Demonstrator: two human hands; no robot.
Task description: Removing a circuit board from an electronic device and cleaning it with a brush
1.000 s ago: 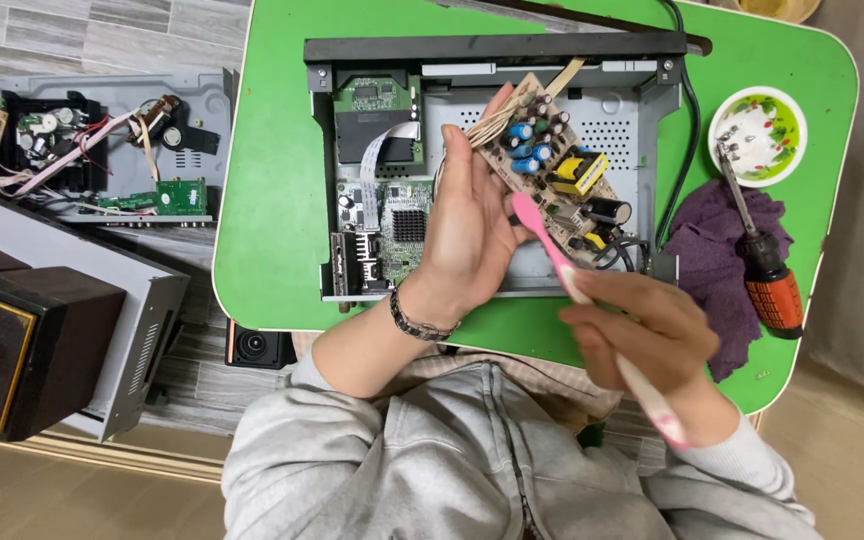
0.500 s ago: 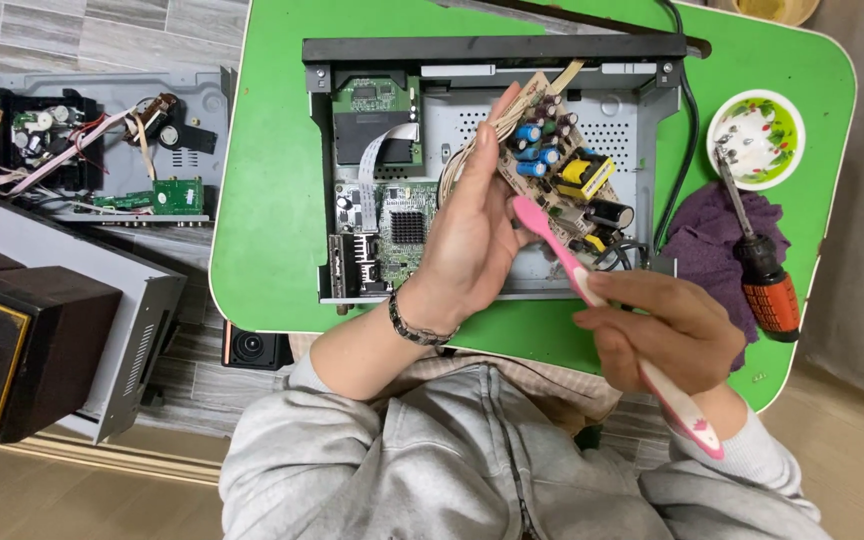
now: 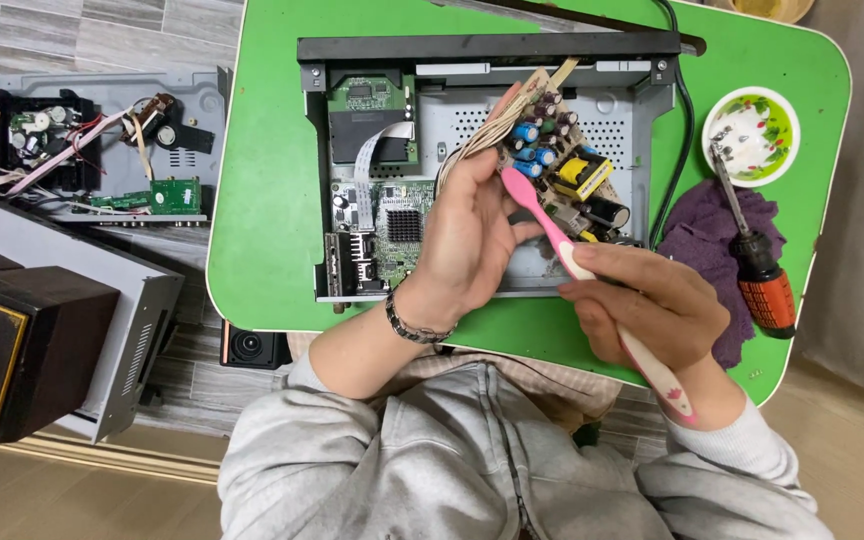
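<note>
Toothbrush (image 3: pixel 592 280) head shifted up-left onto circuit board (image 3: pixel 562 175), handle down-right.

The circuit board (image 3: pixel 564 170) is brown, crowded with blue and black capacitors and a yellow transformer; it is held tilted above the open metal chassis (image 3: pixel 612 115), a bundle of pale wires (image 3: pixel 472 145) trailing from its upper edge; the pink toothbrush (image 3: pixel 577 265) slants across it, head touching the board's lower-left corner.

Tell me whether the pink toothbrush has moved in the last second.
Yes. The pink toothbrush head slid up the circuit board, toward the open case's back edge.
</note>
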